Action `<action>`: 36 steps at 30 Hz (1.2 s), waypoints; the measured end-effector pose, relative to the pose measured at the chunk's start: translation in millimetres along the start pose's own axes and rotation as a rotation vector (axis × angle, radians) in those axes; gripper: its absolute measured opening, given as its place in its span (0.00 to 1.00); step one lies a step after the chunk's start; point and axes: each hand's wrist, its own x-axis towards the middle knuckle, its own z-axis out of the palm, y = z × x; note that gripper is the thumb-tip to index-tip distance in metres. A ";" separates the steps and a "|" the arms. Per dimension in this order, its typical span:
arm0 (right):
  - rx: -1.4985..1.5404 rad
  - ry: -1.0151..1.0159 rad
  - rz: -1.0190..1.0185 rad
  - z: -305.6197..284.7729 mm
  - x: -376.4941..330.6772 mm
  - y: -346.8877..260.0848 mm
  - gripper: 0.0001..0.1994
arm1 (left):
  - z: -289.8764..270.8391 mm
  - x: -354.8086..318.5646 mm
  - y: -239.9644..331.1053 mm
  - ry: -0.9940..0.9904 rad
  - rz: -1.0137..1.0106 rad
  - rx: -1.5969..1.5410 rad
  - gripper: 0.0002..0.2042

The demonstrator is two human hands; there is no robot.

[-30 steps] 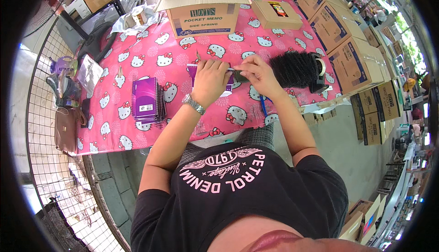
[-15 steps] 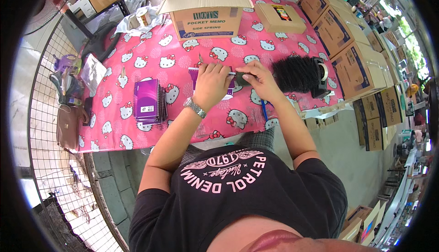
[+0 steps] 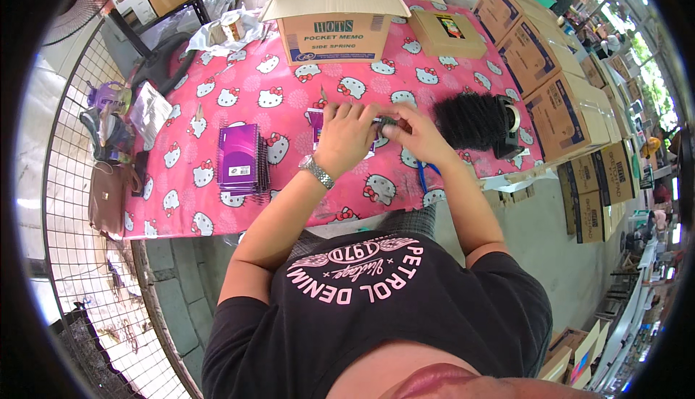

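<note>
A purple notebook [image 3: 316, 118] lies on the table in front of me, mostly covered by my left hand [image 3: 346, 137], whose fingers are curled over it and hold it. At the notebook's right edge my right hand [image 3: 411, 135] is closed in a pinch on a dark spiral coil [image 3: 386, 122]. The fingertips of both hands nearly meet there; how far the coil sits in the edge is hidden. To the left stands a stack of purple spiral notebooks [image 3: 239, 156]. A bundle of black spiral coils [image 3: 470, 120] lies to the right of my right hand.
Beside the coil bundle is a black tape dispenser [image 3: 511, 127]. Blue-handled pliers or scissors [image 3: 423, 176] lie partly under my right forearm. An open carton [image 3: 334, 38] of colourful notebooks and a flat brown box [image 3: 447, 35] stand at the back. Stacked cartons [image 3: 561, 113] line the right side.
My right hand's fingers have closed in nearer to the left hand, at the notebook's edge. The left hand stays on the notebook. The whole view has shifted slightly.
</note>
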 end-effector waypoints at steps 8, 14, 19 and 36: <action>0.002 -0.124 0.150 -8.7 8.4 -30.1 0.13 | -1.3 -6.8 -4.4 -0.070 0.010 0.015 0.10; 0.306 0.171 0.498 31.9 21.0 116.9 0.19 | 5.5 -4.3 -11.5 -0.121 0.011 -0.073 0.09; -0.965 0.271 0.152 91.4 -4.4 154.3 0.21 | 3.7 -9.3 -8.1 -0.017 -0.112 0.031 0.13; 0.273 -0.490 0.117 -30.6 56.9 21.7 0.30 | -3.1 -3.3 -20.7 -0.060 -0.113 -0.041 0.20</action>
